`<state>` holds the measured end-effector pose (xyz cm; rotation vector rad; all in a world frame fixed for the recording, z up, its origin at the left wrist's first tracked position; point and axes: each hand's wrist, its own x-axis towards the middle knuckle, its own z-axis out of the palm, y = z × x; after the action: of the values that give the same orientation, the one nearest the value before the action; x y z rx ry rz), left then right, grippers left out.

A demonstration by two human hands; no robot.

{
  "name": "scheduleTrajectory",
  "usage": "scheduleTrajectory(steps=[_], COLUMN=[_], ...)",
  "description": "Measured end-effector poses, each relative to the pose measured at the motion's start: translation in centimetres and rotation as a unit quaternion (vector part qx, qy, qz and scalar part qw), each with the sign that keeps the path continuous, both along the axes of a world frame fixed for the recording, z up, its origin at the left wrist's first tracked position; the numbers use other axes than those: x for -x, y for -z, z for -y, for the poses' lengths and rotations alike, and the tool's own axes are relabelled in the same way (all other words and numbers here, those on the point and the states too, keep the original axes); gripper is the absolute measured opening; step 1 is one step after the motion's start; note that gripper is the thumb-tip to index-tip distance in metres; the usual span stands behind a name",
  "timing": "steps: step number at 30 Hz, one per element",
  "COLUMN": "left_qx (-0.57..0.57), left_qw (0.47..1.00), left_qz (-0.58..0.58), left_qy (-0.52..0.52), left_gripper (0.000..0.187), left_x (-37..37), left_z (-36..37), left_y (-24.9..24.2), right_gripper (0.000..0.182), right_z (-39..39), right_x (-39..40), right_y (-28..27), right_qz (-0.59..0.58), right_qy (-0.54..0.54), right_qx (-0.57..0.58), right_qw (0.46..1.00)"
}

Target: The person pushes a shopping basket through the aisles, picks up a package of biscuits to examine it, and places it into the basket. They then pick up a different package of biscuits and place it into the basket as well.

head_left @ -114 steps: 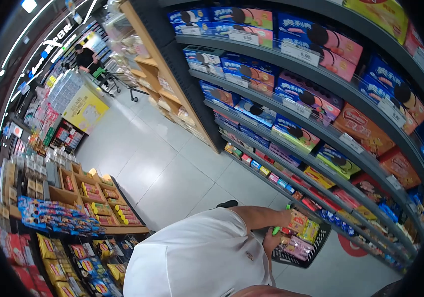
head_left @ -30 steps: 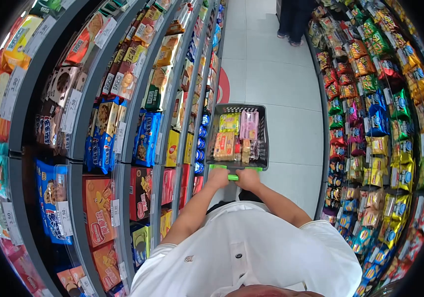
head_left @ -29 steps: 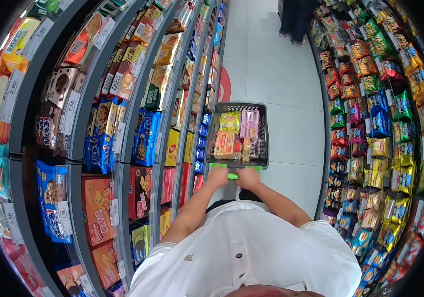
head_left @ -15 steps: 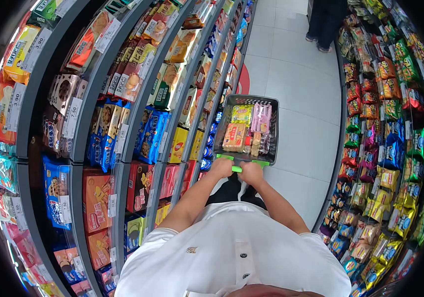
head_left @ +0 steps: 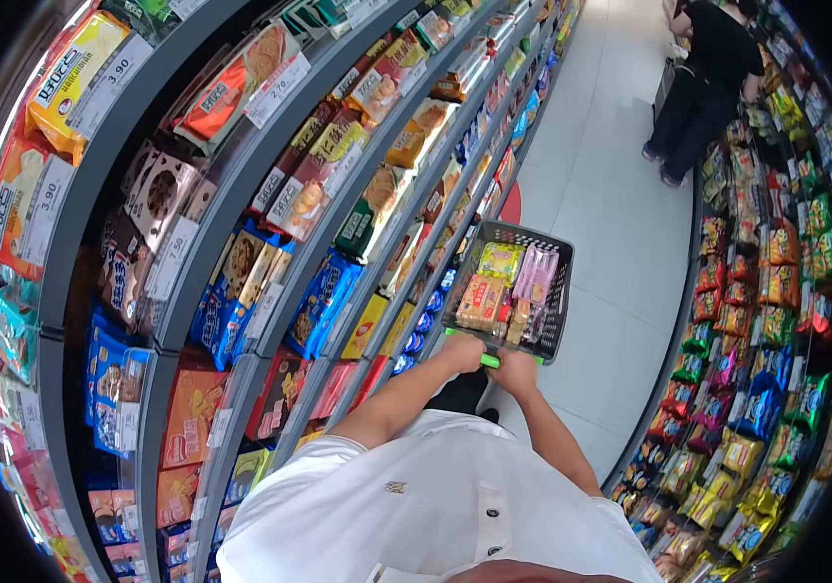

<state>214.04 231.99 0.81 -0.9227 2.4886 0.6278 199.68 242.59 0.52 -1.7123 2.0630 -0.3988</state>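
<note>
A dark grey shopping basket (head_left: 560, 301) with perforated sides is in front of me. Its green handle (head_left: 490, 360) runs along the near side, and both my hands are wrapped around it. My left hand (head_left: 464, 352) is closed on the left part, my right hand (head_left: 515, 371) on the right part. Inside the basket lie a yellow-green pack (head_left: 501, 262), a pink pack (head_left: 537, 275), an orange-and-cream pack (head_left: 481, 299) and some smaller brownish packs (head_left: 523, 319).
Shelves of packaged biscuits (head_left: 241, 282) with price tags rise close on my left. Racks of small colourful snack bags (head_left: 766, 389) line the right. A person in dark clothes (head_left: 703, 87) stands farther up the tiled aisle (head_left: 601, 282), by the right-hand rack.
The view has shifted and tilted, so the basket appears lower and farther right. More of the person ahead shows now. My hands keep the same hold on the handle.
</note>
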Motion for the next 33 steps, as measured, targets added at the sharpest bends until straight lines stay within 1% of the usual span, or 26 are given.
scheduleTrajectory(steps=[4,5,8,13,15,24,28,30,33], left_qx=[0.001,-0.008,-0.016,-0.027,-0.018,-0.036,-0.038,-0.023,-0.033], left_qw=[1.0,1.0,0.999,0.999,0.997,0.997,0.997,0.997,0.997], left_qz=[-0.024,-0.023,-0.031,-0.047,-0.071,-0.063,-0.058,-0.069,-0.068], left_qy=[-0.004,-0.003,0.0,-0.003,0.009,0.019,0.041,0.03,0.027], left_gripper=[0.017,0.017,0.017,0.017,0.016,0.018,0.018,0.017,0.015], left_x=[1.6,2.1,3.4,5.2,6.0,9.5,10.8,11.5,12.6], left_z=[3.0,3.8,6.0,9.7,11.0,16.4,18.4,19.2,20.9], left_y=[-0.5,-0.6,-0.3,0.5,0.7,-0.3,-0.4,-0.2,-0.1], right_gripper=[0.028,0.028,0.025,0.026,0.026,0.028,0.029,0.03,0.031], right_z=[3.0,3.8,6.1,9.8,11.0,16.0,17.7,18.4,20.1], right_x=[1.6,2.1,3.1,4.9,5.7,8.7,9.9,10.7,11.7], right_y=[-0.3,-0.4,-1.1,-1.7,-1.7,-1.8,-1.4,-1.5,-1.5], right_qz=[-0.005,-0.006,-0.02,-0.021,-0.027,-0.032,-0.034,-0.037,-0.021], right_qy=[0.002,-0.002,0.006,0.013,0.016,0.05,0.043,0.04,0.045], right_qx=[0.003,-0.011,-0.019,-0.028,-0.038,-0.055,-0.051,-0.056,-0.048], right_qw=[1.0,1.0,1.0,0.999,0.999,0.997,0.997,0.997,0.998])
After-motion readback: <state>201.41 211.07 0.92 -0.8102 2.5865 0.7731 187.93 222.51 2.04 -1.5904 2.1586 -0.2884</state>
